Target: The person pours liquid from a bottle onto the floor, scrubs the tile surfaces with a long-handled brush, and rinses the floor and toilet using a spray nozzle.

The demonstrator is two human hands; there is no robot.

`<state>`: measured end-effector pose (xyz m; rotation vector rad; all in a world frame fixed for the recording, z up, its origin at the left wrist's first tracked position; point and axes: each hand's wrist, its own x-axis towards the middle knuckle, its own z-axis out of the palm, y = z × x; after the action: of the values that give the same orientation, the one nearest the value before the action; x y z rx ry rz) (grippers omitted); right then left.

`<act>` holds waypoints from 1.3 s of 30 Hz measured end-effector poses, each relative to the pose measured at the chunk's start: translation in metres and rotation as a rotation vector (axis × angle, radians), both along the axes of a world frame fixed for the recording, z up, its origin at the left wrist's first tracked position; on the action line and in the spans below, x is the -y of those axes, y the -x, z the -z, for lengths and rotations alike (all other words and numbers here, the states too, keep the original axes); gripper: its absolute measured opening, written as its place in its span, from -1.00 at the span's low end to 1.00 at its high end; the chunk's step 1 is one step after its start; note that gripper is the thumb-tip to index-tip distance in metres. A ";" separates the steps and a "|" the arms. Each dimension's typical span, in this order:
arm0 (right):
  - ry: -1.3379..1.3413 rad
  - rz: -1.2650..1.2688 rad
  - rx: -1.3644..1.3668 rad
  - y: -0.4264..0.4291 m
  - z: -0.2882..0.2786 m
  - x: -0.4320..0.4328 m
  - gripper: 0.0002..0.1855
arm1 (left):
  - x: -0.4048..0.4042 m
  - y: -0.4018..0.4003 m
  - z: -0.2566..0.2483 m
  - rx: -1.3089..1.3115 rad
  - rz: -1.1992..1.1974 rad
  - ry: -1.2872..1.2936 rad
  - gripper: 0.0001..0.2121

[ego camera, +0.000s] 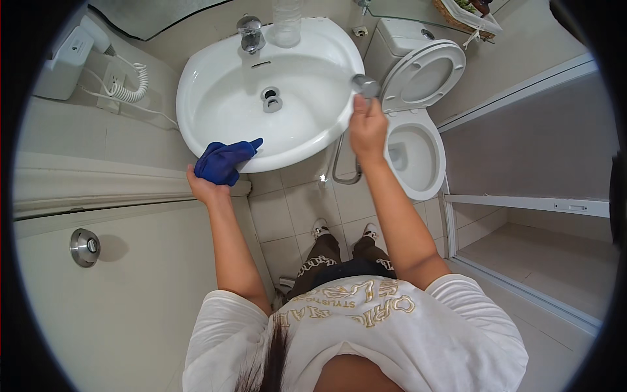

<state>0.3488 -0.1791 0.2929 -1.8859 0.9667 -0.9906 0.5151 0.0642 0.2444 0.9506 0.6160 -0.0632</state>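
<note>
My left hand [208, 188] holds a bunched dark blue cloth [223, 161] at the front left rim of a white washbasin [323, 137]. Part of the cloth hangs over the rim into the bowl. My right hand [368, 128] grips a chrome spray head [366, 85], slightly blurred, beside the basin's right rim. Below that hand loops a flexible metal hose [345, 180]; my hand and forearm hide where it meets the spray head. Near the middle of the bowl is the drain [271, 98], with its round metal stopper tilted.
A chrome faucet [251, 33] and a clear ribbed container [286, 24] stand at the basin's back. To the right is a toilet [414, 152] with its lid raised. A hair dryer [95, 36] hangs left, above a door with a round knob [84, 248].
</note>
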 end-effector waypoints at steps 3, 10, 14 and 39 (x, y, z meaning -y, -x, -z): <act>0.034 -0.087 0.119 0.022 -0.003 0.007 -0.59 | -0.006 0.007 0.002 -0.037 0.074 -0.027 -0.59; -0.123 0.026 0.119 0.108 0.011 0.034 -0.57 | 0.006 0.039 -0.009 -0.050 0.181 0.106 -0.59; -0.330 0.176 0.205 0.170 0.026 0.065 -0.52 | 0.012 0.052 -0.012 -0.027 0.255 0.220 -0.54; -0.473 0.315 -0.563 0.406 0.202 0.133 -0.34 | 0.165 0.315 0.010 -0.136 0.586 -0.021 -0.64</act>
<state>-0.0570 -0.3121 0.0911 -1.6501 1.6987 -0.3285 0.2005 -0.1013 0.2343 1.1290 0.4451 -0.6482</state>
